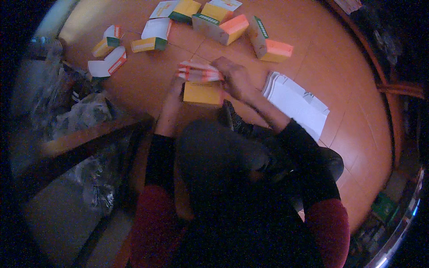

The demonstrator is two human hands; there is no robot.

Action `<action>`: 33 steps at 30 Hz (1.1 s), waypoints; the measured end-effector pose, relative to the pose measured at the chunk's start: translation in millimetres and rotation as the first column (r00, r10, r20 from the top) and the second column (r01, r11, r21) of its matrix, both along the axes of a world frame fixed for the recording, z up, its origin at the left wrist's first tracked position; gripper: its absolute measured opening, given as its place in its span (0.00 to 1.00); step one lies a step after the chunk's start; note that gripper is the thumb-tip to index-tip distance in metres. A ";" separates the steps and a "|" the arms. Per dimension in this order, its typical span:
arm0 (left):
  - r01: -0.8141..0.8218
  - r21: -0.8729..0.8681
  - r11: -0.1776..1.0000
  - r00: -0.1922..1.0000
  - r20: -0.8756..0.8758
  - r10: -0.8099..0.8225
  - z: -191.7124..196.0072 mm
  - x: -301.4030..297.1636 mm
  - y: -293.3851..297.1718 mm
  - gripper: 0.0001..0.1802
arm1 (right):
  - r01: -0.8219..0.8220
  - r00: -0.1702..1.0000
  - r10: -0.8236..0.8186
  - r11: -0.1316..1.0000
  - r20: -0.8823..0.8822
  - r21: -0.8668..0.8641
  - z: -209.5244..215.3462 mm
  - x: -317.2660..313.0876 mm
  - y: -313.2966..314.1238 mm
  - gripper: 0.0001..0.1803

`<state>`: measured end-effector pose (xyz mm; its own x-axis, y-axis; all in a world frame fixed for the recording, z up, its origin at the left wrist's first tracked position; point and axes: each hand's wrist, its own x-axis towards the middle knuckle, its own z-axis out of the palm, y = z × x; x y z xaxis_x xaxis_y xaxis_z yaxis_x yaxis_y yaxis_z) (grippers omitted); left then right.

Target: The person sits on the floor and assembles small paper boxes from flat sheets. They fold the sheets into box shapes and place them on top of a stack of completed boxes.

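Between my two hands is a small yellow cardboard carton [202, 93], held above the floor in front of my knees. Its upper end shows a white panel striped in orange-red, blurred by motion. My left hand [177, 85] grips the carton's left side, its fingers partly hidden behind the board. At the right end of the striped panel, my right hand [233, 77] is closed with the fingers bent over the edge. A flat stack of white cardboard blanks [297, 102] lies on the floor right of my right forearm.
Several part-folded cartons in yellow, green, white and orange lie farther off, among them one at the right [272, 47] and one at the left [107, 64]. Crumpled clear plastic [82, 116] and a dark wooden bar [89, 138] are at my left. The floor [348, 111] is reddish-brown.
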<state>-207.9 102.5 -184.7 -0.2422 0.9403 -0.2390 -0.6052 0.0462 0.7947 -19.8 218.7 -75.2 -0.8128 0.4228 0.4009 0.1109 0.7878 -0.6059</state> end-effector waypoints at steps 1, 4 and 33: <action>-0.026 -0.083 0.996 0.998 -0.052 0.022 16.6 5.1 4.5 0.30 | 0.076 0.997 -0.074 0.994 0.026 -0.077 -13.7 7.1 28.1 0.19; -0.160 -0.120 0.980 0.979 0.105 0.172 -2.9 -9.4 -1.3 0.27 | 0.236 0.966 -0.204 0.946 0.159 -0.223 -45.6 23.4 94.5 0.32; -0.415 -0.144 0.898 0.905 -0.165 0.391 1.3 -29.4 30.7 0.26 | -0.213 0.955 0.262 0.289 -0.137 -0.933 -56.5 -59.0 27.2 0.35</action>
